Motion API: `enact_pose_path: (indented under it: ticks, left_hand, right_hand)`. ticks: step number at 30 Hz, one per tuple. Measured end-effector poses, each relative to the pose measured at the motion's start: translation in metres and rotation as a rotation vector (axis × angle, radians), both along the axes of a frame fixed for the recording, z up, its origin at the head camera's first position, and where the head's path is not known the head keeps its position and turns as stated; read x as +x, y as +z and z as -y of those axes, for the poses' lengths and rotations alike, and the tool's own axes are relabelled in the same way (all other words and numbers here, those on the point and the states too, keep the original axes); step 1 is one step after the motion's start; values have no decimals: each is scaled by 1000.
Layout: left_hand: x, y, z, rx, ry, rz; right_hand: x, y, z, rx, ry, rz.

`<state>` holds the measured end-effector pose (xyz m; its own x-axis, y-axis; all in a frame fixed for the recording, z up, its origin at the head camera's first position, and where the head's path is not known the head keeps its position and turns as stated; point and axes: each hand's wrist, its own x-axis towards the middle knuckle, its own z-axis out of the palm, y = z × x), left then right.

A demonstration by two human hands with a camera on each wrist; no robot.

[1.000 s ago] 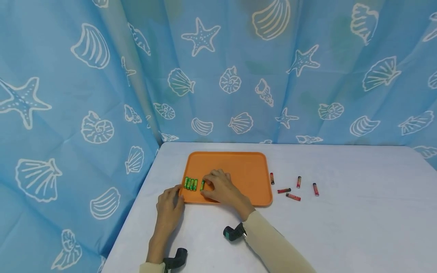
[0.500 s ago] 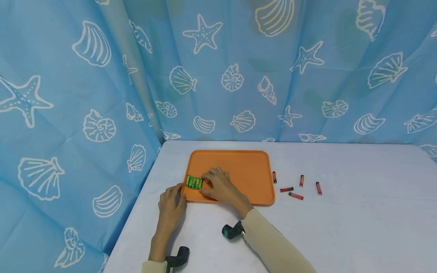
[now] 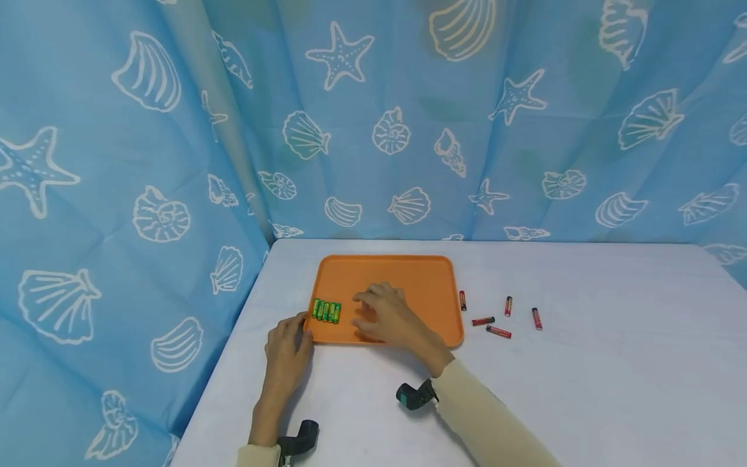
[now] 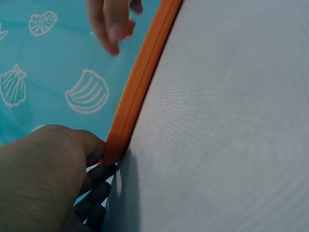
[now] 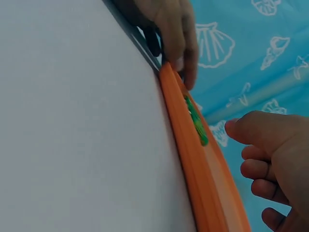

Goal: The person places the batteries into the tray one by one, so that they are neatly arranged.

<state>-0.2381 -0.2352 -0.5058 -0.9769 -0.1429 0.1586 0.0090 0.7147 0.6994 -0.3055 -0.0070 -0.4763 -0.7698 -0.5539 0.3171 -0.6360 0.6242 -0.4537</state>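
An orange tray [image 3: 391, 269] lies on the white table. Several green batteries [image 3: 326, 311] lie side by side in a row in its left part. My left hand [image 3: 286, 353] holds the tray's near left corner, with the thumb on one side and fingers on the other in the left wrist view. Above the tray, just right of the green row, hovers my right hand [image 3: 388, 319]. Its thumb [image 5: 256, 126] and fingers are apart and loosely bent, with nothing between them. A gap shows between that hand and the green batteries in the head view.
To the right of the tray, several red batteries [image 3: 498, 332] lie scattered at different angles on the white tabletop [image 3: 583, 389]. One red battery [image 3: 463, 300] lies close to the tray's right edge. A blue shell-print curtain [image 3: 379, 162] hangs behind and left of the table.
My right hand has pushed the last green battery left against the others, let go of it and drawn back to the right. My left hand has stayed at the tray corner.
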Motion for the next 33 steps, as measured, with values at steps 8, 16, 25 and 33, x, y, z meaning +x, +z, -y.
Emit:
enact_pose_path:
  ticks: [8,16,25,33]
  left_hand:
    - [1,3,2,-3,-17,24]
    - [3,5,0,-1,-30,32]
    - [4,4,-2,8,-35,28]
    - [5,5,-1,-5,-41,48]
  right_hand:
    - [13,1,-55,11,-85,-63]
    - [29,-2,-111,-10,-189,-52]
    - [52,-4,-167,38,-289,-104]
    - [65,-16,-202,86,-438,-189]
